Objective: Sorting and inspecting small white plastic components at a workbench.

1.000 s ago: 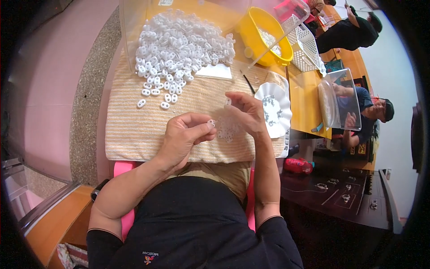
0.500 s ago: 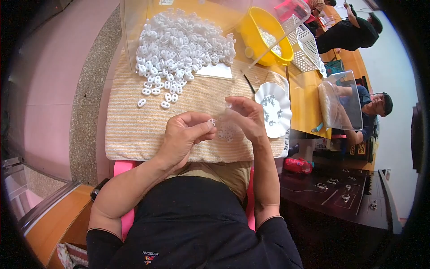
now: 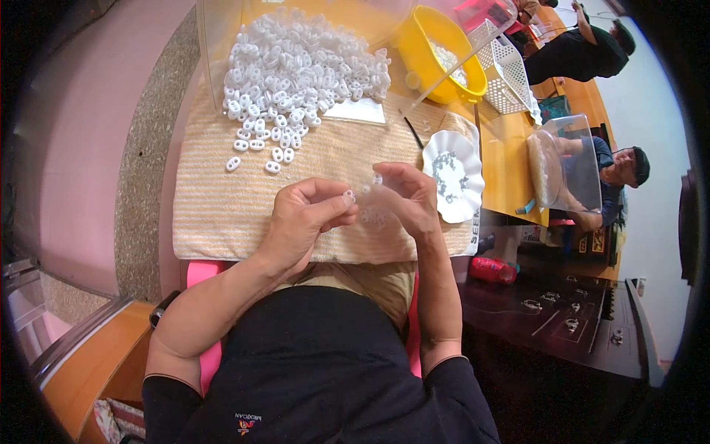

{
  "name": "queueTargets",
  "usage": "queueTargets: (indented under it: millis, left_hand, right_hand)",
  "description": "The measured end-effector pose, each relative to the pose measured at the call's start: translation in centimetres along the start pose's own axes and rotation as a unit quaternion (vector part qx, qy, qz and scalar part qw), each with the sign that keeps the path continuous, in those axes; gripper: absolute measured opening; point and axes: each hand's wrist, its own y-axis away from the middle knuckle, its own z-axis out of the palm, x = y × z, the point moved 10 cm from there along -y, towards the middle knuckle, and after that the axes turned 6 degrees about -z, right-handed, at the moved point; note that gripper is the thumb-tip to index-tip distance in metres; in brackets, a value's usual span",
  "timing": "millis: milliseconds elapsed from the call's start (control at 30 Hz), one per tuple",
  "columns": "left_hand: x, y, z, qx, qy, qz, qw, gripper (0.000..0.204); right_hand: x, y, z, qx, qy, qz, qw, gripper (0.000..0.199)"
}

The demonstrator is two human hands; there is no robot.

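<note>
Two hands up over the striped cloth: my left hand pinches one small white ring, my right hand grasps a clear bag, so I feed slowly, mouth held wide, pile of white rings well beyond.

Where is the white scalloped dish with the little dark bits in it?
The white scalloped dish sits at the right edge of the striped cloth, just beyond the person's right hand and nearer than the yellow bowl.
</note>
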Motion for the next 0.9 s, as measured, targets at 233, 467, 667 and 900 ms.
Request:
queueTargets:
  millis: [233, 467, 667, 900]
  left_hand:
    - [-0.2, -0.2, 0.0, -0.010, -0.011, -0.002, 1.000, 0.013]
    - [-0.5, -0.1, 0.1, -0.015, -0.011, -0.011, 1.000, 0.014]
    - [-0.4, 0.0, 0.1, -0.003, -0.015, -0.011, 1.000, 0.015]
    - [-0.5, 0.0, 0.1, -0.001, -0.018, -0.018, 1.000, 0.016]
  right_hand:
    - [-0.2, 1.0, 1.3, -0.030, -0.057, -0.005, 0.998, 0.032]
    - [0.3, 1.2, 1.7, -0.035, -0.020, 0.007, 0.999, 0.034]
    - [0.4, 1.4, 1.6, -0.030, -0.011, 0.003, 1.000, 0.033]
    - [0.1, 1.4, 1.6, -0.011, -0.048, 0.019, 0.999, 0.031]
